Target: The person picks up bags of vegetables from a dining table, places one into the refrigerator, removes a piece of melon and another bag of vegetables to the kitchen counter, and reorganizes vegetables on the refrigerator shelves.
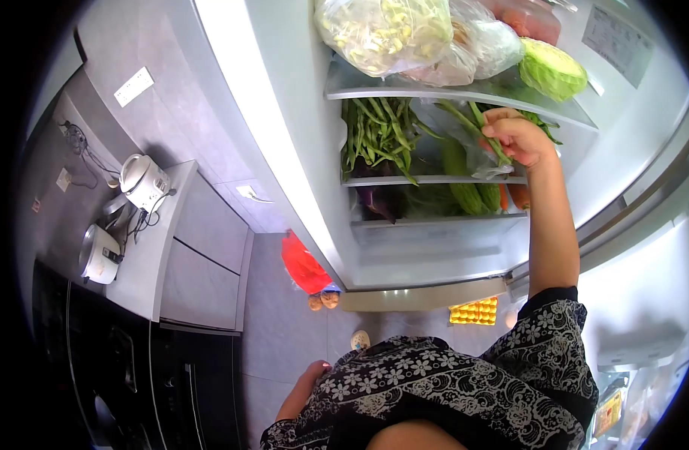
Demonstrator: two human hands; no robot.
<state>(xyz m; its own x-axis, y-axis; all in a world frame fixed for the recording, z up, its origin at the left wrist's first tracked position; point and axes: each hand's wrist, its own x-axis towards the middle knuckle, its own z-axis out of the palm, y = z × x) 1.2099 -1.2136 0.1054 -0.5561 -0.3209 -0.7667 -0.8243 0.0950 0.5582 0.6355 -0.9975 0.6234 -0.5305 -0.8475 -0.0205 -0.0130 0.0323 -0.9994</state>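
Note:
My right hand reaches into the open fridge, its thumb and fingers closed on a green vegetable stalk. Just beneath the fingers is a clear plastic bag, partly hidden by the hand. Long green beans lie in a heap left of it on the same shelf. One level down are ridged green gourds, a dark purple eggplant and an orange carrot. My left hand hangs low beside my body, its fingers mostly hidden.
The upper shelf holds a bag of pale sprouts, other bagged food and a cut cabbage. The fridge door stands open on the right. On the floor are a red bag and a yellow tray. Rice cookers occupy the left counter.

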